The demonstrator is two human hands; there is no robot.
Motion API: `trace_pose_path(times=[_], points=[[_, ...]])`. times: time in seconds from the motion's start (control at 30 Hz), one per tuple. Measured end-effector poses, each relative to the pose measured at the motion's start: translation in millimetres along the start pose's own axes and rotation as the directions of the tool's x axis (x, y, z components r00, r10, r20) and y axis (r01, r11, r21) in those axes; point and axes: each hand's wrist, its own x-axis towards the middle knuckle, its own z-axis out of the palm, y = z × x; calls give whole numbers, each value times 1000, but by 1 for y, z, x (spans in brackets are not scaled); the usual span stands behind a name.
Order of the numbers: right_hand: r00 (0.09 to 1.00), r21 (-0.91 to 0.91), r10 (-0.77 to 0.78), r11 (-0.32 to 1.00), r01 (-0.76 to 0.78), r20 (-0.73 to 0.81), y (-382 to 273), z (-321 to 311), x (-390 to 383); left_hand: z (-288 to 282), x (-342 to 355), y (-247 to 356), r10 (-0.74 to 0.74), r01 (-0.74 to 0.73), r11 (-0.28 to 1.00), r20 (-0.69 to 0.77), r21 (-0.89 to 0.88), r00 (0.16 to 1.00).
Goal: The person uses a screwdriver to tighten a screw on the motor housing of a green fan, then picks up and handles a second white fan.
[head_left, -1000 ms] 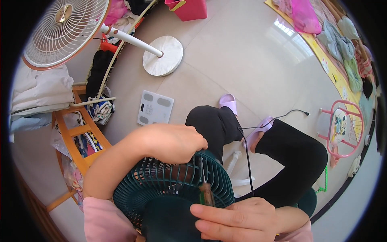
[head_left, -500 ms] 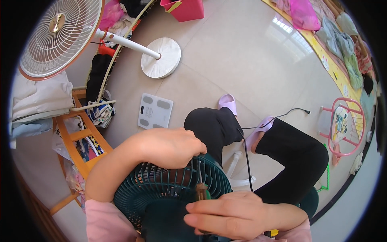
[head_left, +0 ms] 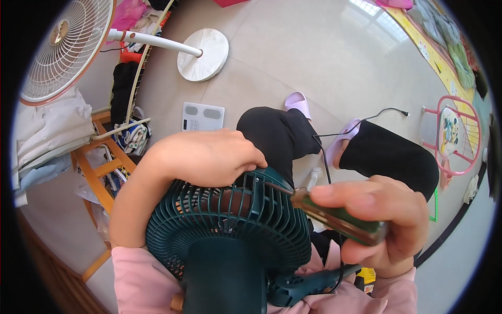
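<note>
Dark green plastic fan [head_left: 230,235] rests on my lap, rear grille up. My left hand [head_left: 209,157] presses curled on its rim; my right hand [head_left: 376,220] pinches the screwdriver [head_left: 334,217]. I should keep the tip straight in the screw and the fan steady.

Two fans, one dark green [head_left: 230,230] and one white [head_left: 68,47], two lilac slippers [head_left: 297,100], one screwdriver [head_left: 334,217], one scale [head_left: 202,117]
</note>
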Motion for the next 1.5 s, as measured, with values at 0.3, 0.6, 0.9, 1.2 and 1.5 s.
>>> trace_pose_path(times=[0.3, 0.6, 0.9, 1.2, 1.5], points=[[997, -16, -71, 997, 71, -15, 13, 15, 7, 0, 2, 2, -45, 43, 998, 71, 35, 996], [998, -78, 6, 997, -2, 56, 12, 13, 17, 5, 0, -5, 7, -7, 1000, -1, -21, 1000], [989, -83, -132, 989, 126, -71, 25, 26, 16, 5, -1, -4, 33, -33, 999, -11, -17, 999], [989, -154, -148, 977, 144, -17, 11, 26, 14, 0, 0, 0, -2, 0, 1000, 81, 25, 997], [929, -128, -335, 926, 356, 160, -4, 47, 37, 5, -1, -5, -6, 6, 999, 12, -32, 1000]])
